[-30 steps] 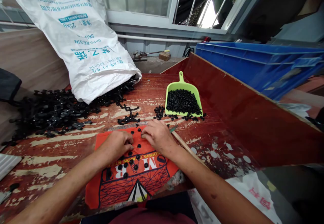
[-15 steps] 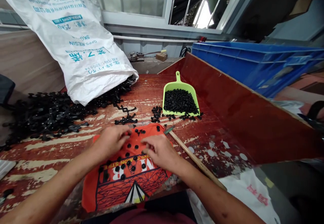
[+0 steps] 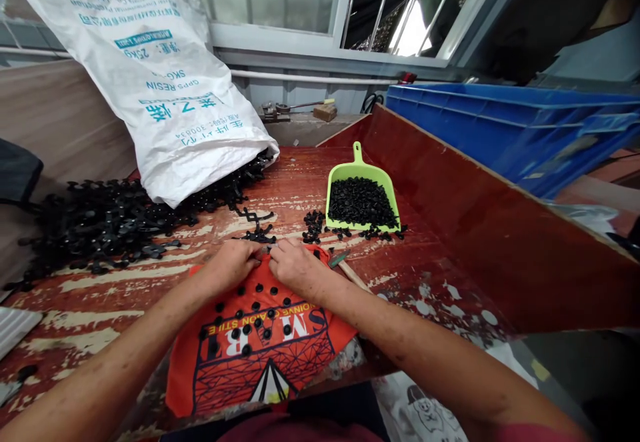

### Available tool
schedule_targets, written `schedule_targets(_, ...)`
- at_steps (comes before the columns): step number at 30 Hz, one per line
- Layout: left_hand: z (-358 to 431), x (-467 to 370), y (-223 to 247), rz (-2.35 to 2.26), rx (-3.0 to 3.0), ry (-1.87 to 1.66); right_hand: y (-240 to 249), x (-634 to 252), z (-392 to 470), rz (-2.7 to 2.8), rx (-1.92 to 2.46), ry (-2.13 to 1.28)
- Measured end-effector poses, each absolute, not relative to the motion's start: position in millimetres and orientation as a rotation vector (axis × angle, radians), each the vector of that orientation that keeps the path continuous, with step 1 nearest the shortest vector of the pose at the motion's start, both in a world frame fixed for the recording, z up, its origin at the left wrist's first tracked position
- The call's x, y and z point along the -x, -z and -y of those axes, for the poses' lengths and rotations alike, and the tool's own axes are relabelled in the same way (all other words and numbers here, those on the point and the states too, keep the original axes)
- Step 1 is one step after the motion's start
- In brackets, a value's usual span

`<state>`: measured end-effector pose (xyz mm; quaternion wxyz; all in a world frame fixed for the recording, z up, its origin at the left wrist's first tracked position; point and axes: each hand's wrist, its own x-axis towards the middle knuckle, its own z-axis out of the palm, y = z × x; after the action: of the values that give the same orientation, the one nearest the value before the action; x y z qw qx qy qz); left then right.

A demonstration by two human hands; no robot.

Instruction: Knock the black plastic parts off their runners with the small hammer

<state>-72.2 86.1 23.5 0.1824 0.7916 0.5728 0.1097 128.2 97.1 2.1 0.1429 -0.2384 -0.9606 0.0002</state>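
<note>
Taking the red cloth [image 3: 300, 355] on the table [image 3: 290, 169] as the middle of a clock, with twelve at the far side, the green dustpan [image 3: 345, 171] lies at one o'clock, handle pointing to twelve, heaped with small black pieces [image 3: 363, 202], more of them scattered along its near lip. At eleven stands the white sack [image 3: 185, 82], mouth down and tilted, with a pile of black joined parts [image 3: 110, 219] under its opening and spreading out to ten. The blue bin [image 3: 475, 122] sits at two, beyond the brown board [image 3: 450, 209]; what it holds cannot be seen. Round black buttons [image 3: 273, 291] dot the cloth, mostly from its middle to its far part. Both forearms reach in from the near side, left from seven and right from four, and the hands nearly meet at the cloth's twelve o'clock edge. The left hand [image 3: 234, 263] is curled narrow, palm down; the right hand [image 3: 294, 265] is bent likewise, its fingertips close to the left's; whether either grips a button cannot be told
</note>
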Motion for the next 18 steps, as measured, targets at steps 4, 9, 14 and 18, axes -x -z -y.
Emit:
schedule_targets(4, -79.0, 106.7, -32.5, -1.721, -2.124, -0.368, -6.1, -142.7, -100.6, 2.643, 0.794, -0.122)
schedule_targets(9, -39.8, 149.4, -34.7, -1.8, -1.914, -0.417, -19.5, -137.6, -90.0, 2.44, 0.904, -0.378)
schedule_targets(14, -8.7, 141.0, -31.5, -1.879, -2.006, -0.315, -25.7, -90.6, -66.6, 2.452, 0.78, -0.528)
schedule_targets(18, -3.6, 130.1, -19.6, -1.972, -2.058, -0.258, -14.9, -60.9, -55.8, 2.513, 0.781, -0.418)
